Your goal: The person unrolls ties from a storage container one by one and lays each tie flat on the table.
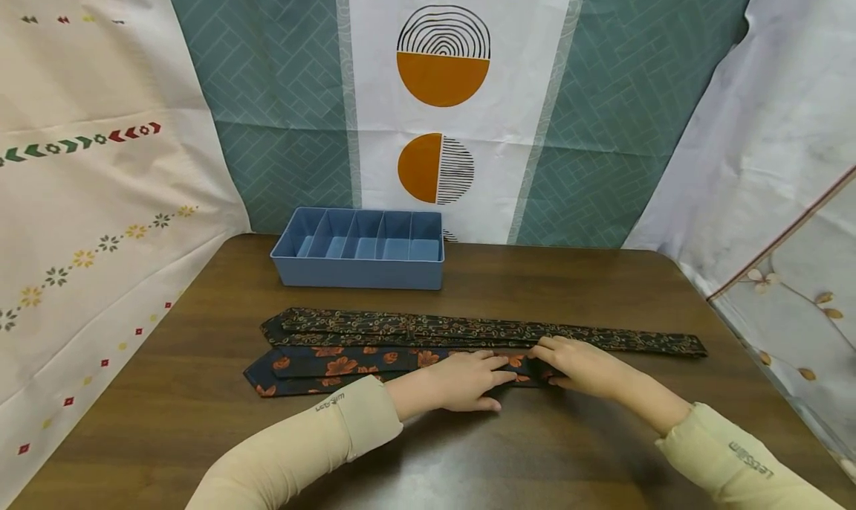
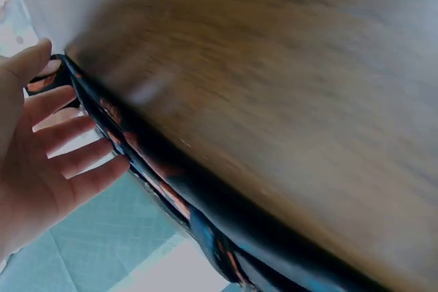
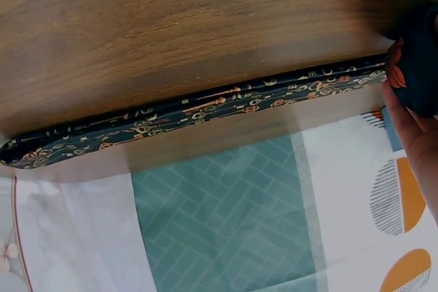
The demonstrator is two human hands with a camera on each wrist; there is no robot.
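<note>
A dark necktie with orange flowers (image 1: 301, 367) lies folded across the table, its pointed end to the left. My left hand (image 1: 464, 382) rests over its middle; in the left wrist view the fingers (image 2: 72, 145) are straight and spread along the cloth. At the right end of this tie, my right hand (image 1: 588, 365) grips the folded part, and the right wrist view shows a bunched flowered piece (image 3: 414, 70) at the fingers. Just behind lies a second necktie, black with a small gold pattern (image 1: 622, 339), folded lengthwise and touched by neither grip.
A blue box (image 1: 357, 273) with several compartments stands behind the ties at the back left of the wooden table (image 1: 535, 279). Cloth curtains (image 1: 281, 123) hang behind the table and along both sides.
</note>
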